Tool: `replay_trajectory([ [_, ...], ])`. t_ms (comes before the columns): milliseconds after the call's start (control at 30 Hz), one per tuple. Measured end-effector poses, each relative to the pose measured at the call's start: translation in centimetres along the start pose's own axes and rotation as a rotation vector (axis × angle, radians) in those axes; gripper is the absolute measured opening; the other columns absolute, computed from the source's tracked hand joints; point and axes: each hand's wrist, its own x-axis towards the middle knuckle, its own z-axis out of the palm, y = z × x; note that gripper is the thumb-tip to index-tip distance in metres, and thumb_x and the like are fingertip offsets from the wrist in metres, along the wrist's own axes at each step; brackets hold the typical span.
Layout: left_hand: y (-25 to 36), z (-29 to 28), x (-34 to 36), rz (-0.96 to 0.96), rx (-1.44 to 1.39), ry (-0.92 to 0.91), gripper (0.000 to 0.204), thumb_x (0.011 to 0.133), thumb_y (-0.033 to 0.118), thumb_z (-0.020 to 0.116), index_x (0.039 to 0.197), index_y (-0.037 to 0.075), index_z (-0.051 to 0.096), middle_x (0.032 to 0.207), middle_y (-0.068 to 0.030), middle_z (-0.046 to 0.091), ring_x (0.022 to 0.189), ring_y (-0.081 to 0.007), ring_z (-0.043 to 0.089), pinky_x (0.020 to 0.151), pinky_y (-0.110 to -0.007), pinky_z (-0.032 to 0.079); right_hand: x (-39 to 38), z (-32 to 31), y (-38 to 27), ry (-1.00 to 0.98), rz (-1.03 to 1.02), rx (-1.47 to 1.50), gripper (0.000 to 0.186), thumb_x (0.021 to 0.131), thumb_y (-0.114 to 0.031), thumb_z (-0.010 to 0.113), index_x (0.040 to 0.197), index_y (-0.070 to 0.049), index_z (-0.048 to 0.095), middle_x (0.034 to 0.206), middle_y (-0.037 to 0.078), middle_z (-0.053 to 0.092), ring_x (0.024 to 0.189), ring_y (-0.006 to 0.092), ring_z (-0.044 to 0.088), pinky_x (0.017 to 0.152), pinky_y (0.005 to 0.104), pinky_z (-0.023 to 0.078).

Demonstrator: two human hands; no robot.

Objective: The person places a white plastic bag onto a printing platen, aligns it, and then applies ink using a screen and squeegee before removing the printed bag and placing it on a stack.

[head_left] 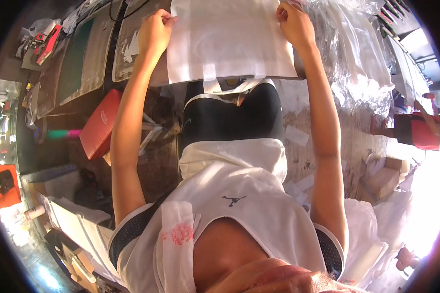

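Observation:
A white flat bag or sheet (pixel 230 41) lies across the work surface in front of me, with two pale straps at its near edge hanging toward my body. My left hand (pixel 157 29) grips its left side near the upper corner, fingers curled in. My right hand (pixel 292 27) grips the opposite side near the top, fingers also bent and closed on it. The far edge of the white piece runs out of view at the top.
Worn boards (pixel 85 58) lie left, above a red box (pixel 99 124). Crumpled clear plastic (pixel 362 73) covers material at right. Cardboard boxes (pixel 380 181) and white bundles (pixel 364 229) are low on the right. Another person in red (pixel 423 132) is at the far right.

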Motion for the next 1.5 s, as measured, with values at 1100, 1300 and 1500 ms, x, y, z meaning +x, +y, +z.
replay_trajectory([
  [1100, 12.3, -1.8, -11.8, 0.672, -0.196, -0.216, 0.030, 0.088, 0.015, 0.077, 0.117, 0.009, 0.073, 0.124, -0.0029, 0.069, 0.116, -0.0255, 0.064, 0.102, -0.041, 0.052, -10.6, 3.1, 9.8, 0.119, -0.141, 0.023, 0.013, 0.094, -0.014, 0.068, 0.104, -0.009, 0.074, 0.101, 0.004, 0.073, 0.098, 0.0262, 0.066, 0.083, 0.0400, 0.055],
  [1300, 12.1, -1.2, -12.0, 0.656, -0.236, -0.186, 0.028, 0.088, 0.014, 0.077, 0.115, 0.009, 0.073, 0.121, -0.0035, 0.069, 0.115, -0.0252, 0.064, 0.100, -0.041, 0.052, -9.7, 2.4, 9.9, 0.146, 0.041, 0.146, 0.011, 0.091, -0.013, 0.070, 0.101, -0.008, 0.073, 0.097, 0.007, 0.074, 0.089, 0.0241, 0.070, 0.080, 0.0380, 0.054],
  [1500, 12.2, -1.6, -12.0, 0.641, -0.258, -0.203, 0.029, 0.088, 0.010, 0.076, 0.117, 0.008, 0.071, 0.121, -0.0057, 0.068, 0.114, -0.0270, 0.064, 0.099, -0.041, 0.052, -7.5, 1.5, 11.4, 0.311, 0.109, 0.291, 0.009, 0.092, -0.013, 0.069, 0.099, -0.007, 0.070, 0.091, 0.011, 0.074, 0.085, 0.0259, 0.072, 0.078, 0.0375, 0.055],
])
